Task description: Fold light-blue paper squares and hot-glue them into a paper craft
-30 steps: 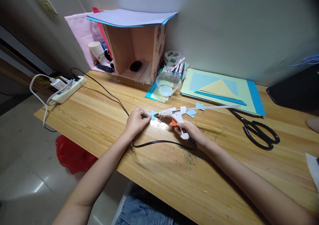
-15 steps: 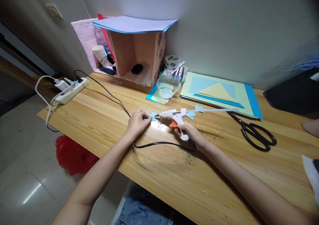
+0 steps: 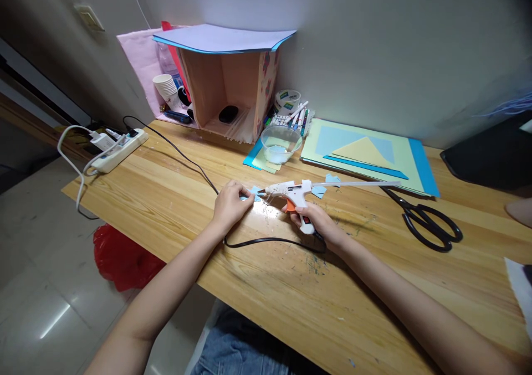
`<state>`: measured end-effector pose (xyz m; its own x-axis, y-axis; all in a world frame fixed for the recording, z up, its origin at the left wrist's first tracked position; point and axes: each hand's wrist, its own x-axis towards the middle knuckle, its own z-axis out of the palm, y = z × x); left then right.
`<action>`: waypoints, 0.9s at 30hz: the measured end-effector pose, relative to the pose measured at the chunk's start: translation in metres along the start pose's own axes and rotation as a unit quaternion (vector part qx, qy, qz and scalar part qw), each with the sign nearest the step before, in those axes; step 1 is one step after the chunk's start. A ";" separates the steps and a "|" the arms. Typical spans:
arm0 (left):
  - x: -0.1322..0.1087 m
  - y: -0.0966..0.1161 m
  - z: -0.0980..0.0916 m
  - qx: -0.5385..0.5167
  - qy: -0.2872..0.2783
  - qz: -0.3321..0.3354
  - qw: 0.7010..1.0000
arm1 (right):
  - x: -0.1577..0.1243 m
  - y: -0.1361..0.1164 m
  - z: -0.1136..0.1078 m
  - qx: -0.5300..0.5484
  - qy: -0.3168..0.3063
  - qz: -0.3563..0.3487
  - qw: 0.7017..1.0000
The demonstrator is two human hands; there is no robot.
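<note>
In my right hand [image 3: 312, 215] is a white hot glue gun [image 3: 294, 191] with an orange trigger, its nozzle pointing left. A long clear glue stick [image 3: 357, 184] sticks out of its back end. My left hand [image 3: 233, 202] pinches a small light blue paper piece [image 3: 256, 193] against the table, and the nozzle tip is at that piece. Part of the paper is hidden by my fingers. More light blue paper pieces [image 3: 319, 190] lie behind the gun. The gun's black cord [image 3: 270, 240] loops over the table between my arms.
Black-handled scissors [image 3: 432, 225] lie to the right. Behind are coloured paper sheets [image 3: 407, 153], a clear plastic bowl [image 3: 281, 145], markers [image 3: 300, 119] and an open cardboard box [image 3: 241, 76]. A power strip [image 3: 122, 152] sits at the left edge. Part of another person's arm [image 3: 519, 213] shows at far right.
Almost nothing differs. My left hand has shifted very slightly to the right, and the glue gun stays at the blue paper.
</note>
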<state>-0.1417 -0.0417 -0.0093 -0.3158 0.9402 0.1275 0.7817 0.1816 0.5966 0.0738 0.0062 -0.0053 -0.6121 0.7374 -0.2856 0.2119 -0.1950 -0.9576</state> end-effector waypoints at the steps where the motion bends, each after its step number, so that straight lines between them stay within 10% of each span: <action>1: 0.000 0.000 0.000 -0.001 0.000 0.000 1.000 | -0.001 -0.001 0.001 0.002 0.003 0.003 1.000; 27: 0.002 0.000 0.006 -0.005 0.022 -0.001 1.000 | -0.003 -0.006 0.005 0.027 0.009 0.004 1.000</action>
<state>-0.1387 -0.0384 -0.0143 -0.3408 0.9264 0.1604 0.7758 0.1808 0.6046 0.0708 0.0020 0.0016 -0.5971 0.7466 -0.2934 0.1750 -0.2356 -0.9560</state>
